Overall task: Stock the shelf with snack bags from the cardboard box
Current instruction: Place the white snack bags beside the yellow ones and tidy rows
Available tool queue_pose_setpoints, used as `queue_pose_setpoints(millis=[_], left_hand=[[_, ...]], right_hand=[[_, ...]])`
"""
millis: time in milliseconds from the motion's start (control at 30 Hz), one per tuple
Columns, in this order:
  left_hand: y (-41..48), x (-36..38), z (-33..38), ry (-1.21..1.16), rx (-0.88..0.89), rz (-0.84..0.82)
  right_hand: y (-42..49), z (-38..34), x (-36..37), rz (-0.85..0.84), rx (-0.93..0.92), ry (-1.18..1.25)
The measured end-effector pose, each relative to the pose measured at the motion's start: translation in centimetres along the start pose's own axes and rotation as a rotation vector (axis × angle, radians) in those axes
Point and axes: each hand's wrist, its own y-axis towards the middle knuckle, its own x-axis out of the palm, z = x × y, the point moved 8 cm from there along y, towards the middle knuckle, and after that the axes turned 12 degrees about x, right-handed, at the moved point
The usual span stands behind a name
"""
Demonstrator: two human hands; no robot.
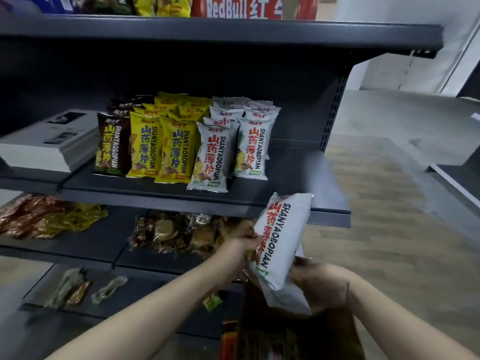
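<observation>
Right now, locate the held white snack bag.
Lower right of the head view: white snack bag between left hand and right hand, in front of the middle shelf, above the cardboard box.

White snack bag (281, 245), red lettering

A dark grey metal shelf unit (233, 32) with a perforated upright post (335, 107) fills the left. Past its right end, pale wood-pattern plank flooring (389, 203) lies near, with smooth grey concrete floor (394, 113) farther off, meeting a plain white wall (389, 11). Another dark low fixture (457, 183) edges in at far right
</observation>
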Motion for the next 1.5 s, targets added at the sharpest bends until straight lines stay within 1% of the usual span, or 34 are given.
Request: queue_pose_setpoints(millis=[33, 67, 100, 167, 200, 300, 467, 567, 667, 733, 833, 900, 933, 1000, 1067, 1133, 1200, 1300, 1400, 1500], left_hand=[[0.1, -0.1, 0.9, 0.026, 0.053, 0.028], [0.1, -0.3, 1.7, 0.053, 0.1, 0.059], [0.1, -0.4, 2.4, 0.067, 0.13, 0.096], [-0.1, -0.4, 3.7, 0.072, 0.18, 0.158], [-0.2, -0.5, 4.4, 0.068, 0.222, 0.186], [-0.4, -0.7, 6.2, 0.112, 0.345, 0.244], [-0.6, 0.3, 9.3, 0.316, 0.517, 0.275], [0.9, 1.8, 9.9, 0.448, 0.508, 0.238], [3.0, 3.7, 10.1, 0.644, 0.435, 0.102], [4.2, 4.7, 10.4, 0.688, 0.397, 0.025], [5.7, 5.7, 10.7, 0.652, 0.393, -0.054], [6.6, 5.6, 10.8, 0.634, 0.398, -0.049], [7.1, 5.3, 11.0, 0.662, 0.414, -0.033], [7.7, 4.6, 11.9, 0.808, 0.483, 0.035], [8.2, 3.7, 13.3, 1.006, 0.588, 0.13], [8.6, 3.2, 14.3, 1.208, 0.683, 0.225], [9.2, 2.7, 14.4, 1.369, 0.728, 0.305], [10.7, 1.6, 13.4, 1.47, 0.693, 0.379], [12.0, 0.6, 12.2, 1.529, 0.654, 0.442], [12.9, -0.1, 11.4, 1.543, 0.679, 0.494]], right_hand=[[-0.4, -0.6, 0.6, 0.0, -0.044, 0.024], [-0.9, -1.3, 1.7, 0.017, -0.129, -0.035], [-1.3, -2.0, 3.0, -0.011, -0.232, -0.129], [-1.1, -2.0, 4.4, -0.142, -0.212, -0.083], [-1.0, -2.3, 4.8, -0.161, -0.212, -0.086], [-1.7, -3.2, 4.4, -0.134, -0.275, -0.069], [-3.8, -5.4, 4.1, -0.084, -0.35, -0.017], [-5.1, -7.6, 5.8, -0.112, -0.358, -0.039], [-6.9, -9.8, 8.2, -0.128, -0.395, -0.104], [-7.6, -11.4, 8.7, -0.068, -0.447, -0.112], [-7.9, -13.7, 8.4, 0.022, -0.52, -0.115], [-7.5, -15.1, 8.1, 0.11, -0.607, -0.13], [-7.2, -15.9, 7.8, 0.173, -0.671, -0.155], [-6.8, -17.5, 7.2, 0.282, -0.806, -0.213], [-6.9, -18.8, 6.2, 0.391, -0.896, -0.229], [-6.9, -19.7, 5.0, 0.438, -0.932, -0.159], [-6.9, -20.4, 3.8, 0.446, -0.956, -0.064], [-7.4, -21.6, 2.7, 0.511, -1.009, -0.016], [-7.6, -22.9, 2.1, 0.586, -1.016, -0.073], [-7.5, -24.2, 1.8, 0.632, -1.029, -0.115]])
